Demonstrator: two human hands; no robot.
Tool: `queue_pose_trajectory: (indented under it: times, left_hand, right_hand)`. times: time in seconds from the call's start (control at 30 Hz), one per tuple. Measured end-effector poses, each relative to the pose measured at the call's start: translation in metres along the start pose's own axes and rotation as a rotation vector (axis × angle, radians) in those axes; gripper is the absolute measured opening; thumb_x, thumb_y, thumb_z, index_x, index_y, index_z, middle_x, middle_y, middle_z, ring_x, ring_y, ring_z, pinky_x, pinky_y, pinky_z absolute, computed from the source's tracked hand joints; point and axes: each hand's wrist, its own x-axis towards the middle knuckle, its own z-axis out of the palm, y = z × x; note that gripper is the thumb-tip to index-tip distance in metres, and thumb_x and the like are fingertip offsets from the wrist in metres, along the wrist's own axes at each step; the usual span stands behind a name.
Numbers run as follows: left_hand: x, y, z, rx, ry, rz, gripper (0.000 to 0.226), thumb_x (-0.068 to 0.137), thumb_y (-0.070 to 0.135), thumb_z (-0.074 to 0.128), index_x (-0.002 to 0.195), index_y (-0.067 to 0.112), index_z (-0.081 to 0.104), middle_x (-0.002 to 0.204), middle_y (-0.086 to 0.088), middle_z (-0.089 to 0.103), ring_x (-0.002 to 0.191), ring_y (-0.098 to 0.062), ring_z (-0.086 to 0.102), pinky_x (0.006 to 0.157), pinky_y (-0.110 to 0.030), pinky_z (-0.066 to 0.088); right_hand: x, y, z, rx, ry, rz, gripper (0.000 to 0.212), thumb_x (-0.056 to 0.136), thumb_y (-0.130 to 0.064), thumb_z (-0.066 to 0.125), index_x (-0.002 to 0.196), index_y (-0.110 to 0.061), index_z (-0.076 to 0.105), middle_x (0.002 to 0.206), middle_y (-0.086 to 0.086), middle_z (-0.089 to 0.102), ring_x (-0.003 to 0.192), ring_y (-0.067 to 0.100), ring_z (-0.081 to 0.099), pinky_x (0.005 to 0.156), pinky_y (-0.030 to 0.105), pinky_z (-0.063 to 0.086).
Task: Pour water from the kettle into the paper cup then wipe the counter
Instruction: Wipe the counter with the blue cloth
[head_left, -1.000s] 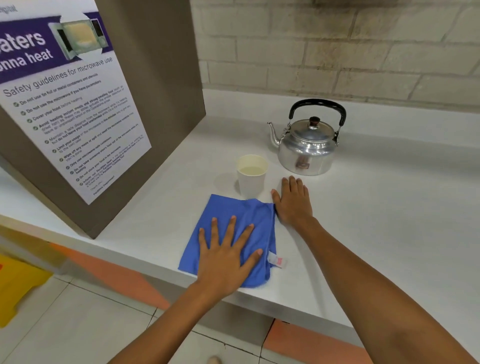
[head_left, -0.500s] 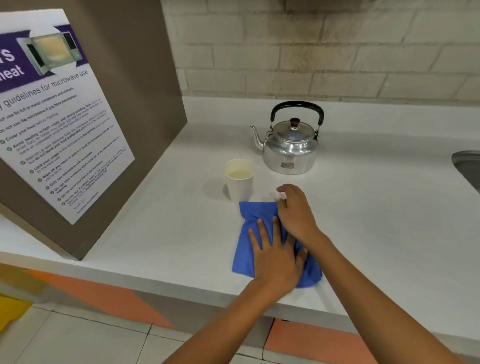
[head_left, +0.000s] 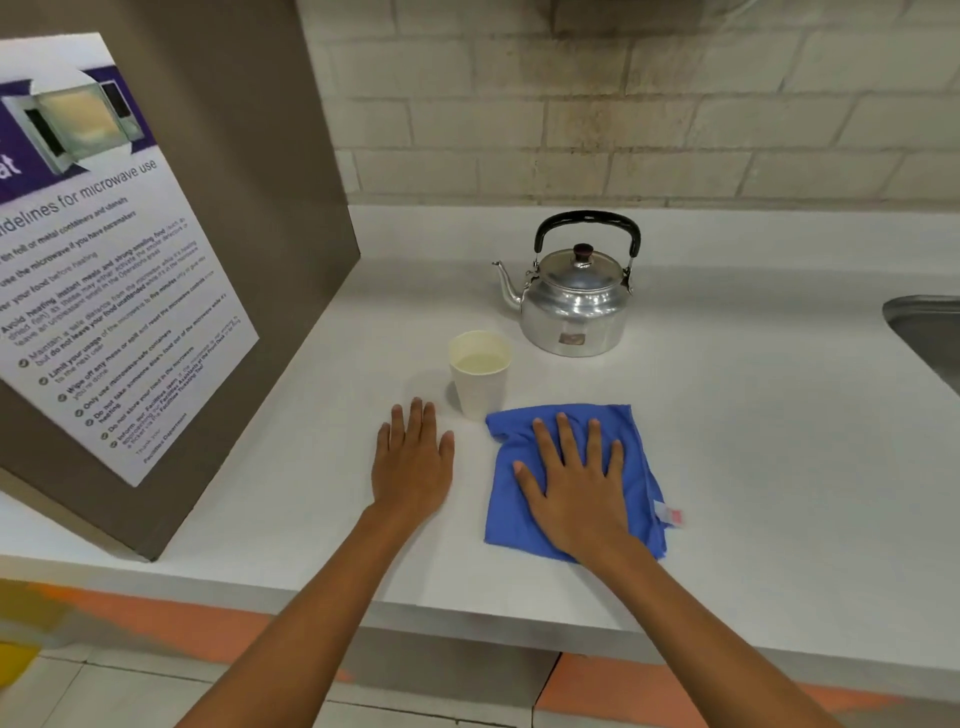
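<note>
under the right hand (head_left: 576, 493), flat and spread, blue cloth (head_left: 636, 457) pinned on counter (head_left: 779, 467). left hand (head_left: 413, 467) flat, released, grasping nothing. paper cup (head_left: 479, 382) just ahead between both, so wiping rightward looks safest.

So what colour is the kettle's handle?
Black, on the silver kettle's handle; the head view shows it clearly.

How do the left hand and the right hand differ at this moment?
The right hand lies flat on the blue cloth, fingers spread; the left hand lies flat on the bare counter, fingers close together. The left hand sits just left of the paper cup, the right hand below the kettle. Both are palm down and hold nothing.
</note>
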Motion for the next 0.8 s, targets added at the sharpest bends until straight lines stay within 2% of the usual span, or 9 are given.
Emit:
queue_pose_trajectory:
  times: [0.17,0.3,0.5,0.63,0.8]
  left_hand:
    - [0.004,-0.003,0.010,0.039,0.019,0.014,0.056,0.098,0.039,0.012,0.146,0.014,-0.004,0.158,-0.003,-0.003,0.145,-0.022,-0.006,0.117,-0.037,-0.002]
    - [0.004,-0.002,0.010,0.044,0.019,0.013,0.056,0.098,0.038,0.011,0.146,0.013,-0.004,0.158,-0.004,-0.003,0.145,-0.022,-0.006,0.117,-0.036,-0.002]
    - [0.004,-0.006,0.012,0.054,0.032,0.028,0.057,0.098,0.039,0.012,0.145,0.013,-0.005,0.158,-0.004,-0.003,0.145,-0.022,-0.006,0.117,-0.035,-0.002]
    - [0.004,-0.004,0.013,0.058,0.036,0.025,0.056,0.098,0.038,0.010,0.145,0.013,-0.006,0.158,-0.004,-0.005,0.144,-0.022,-0.008,0.118,-0.035,-0.003]
    - [0.004,-0.001,0.013,0.059,0.038,0.017,0.057,0.098,0.038,0.010,0.145,0.013,-0.008,0.157,-0.004,-0.007,0.144,-0.022,-0.010,0.117,-0.035,-0.004]
  right_hand:
    - [0.043,0.021,-0.004,-0.013,0.011,0.065,0.062,0.094,-0.054,0.021,0.146,-0.027,0.005,0.158,0.003,0.005,0.143,0.037,-0.005,0.114,0.057,-0.005]
    - [0.073,0.011,-0.009,-0.051,-0.013,0.062,0.054,0.098,-0.044,0.019,0.146,-0.023,0.007,0.158,0.005,0.007,0.143,0.038,-0.001,0.115,0.058,0.000]
    - [0.050,0.034,-0.010,-0.035,-0.017,-0.137,0.048,0.100,-0.027,0.023,0.146,-0.026,0.012,0.158,0.000,0.008,0.145,0.026,0.002,0.118,0.047,0.003]
    - [0.050,0.052,-0.015,0.013,-0.002,-0.128,0.046,0.100,-0.023,0.025,0.145,-0.026,0.016,0.157,-0.001,0.011,0.146,0.022,0.004,0.118,0.041,0.005]
    - [0.086,0.027,-0.013,0.003,-0.041,-0.113,0.048,0.100,-0.022,0.024,0.146,-0.022,0.012,0.158,0.003,0.008,0.146,0.025,0.002,0.119,0.041,0.004]
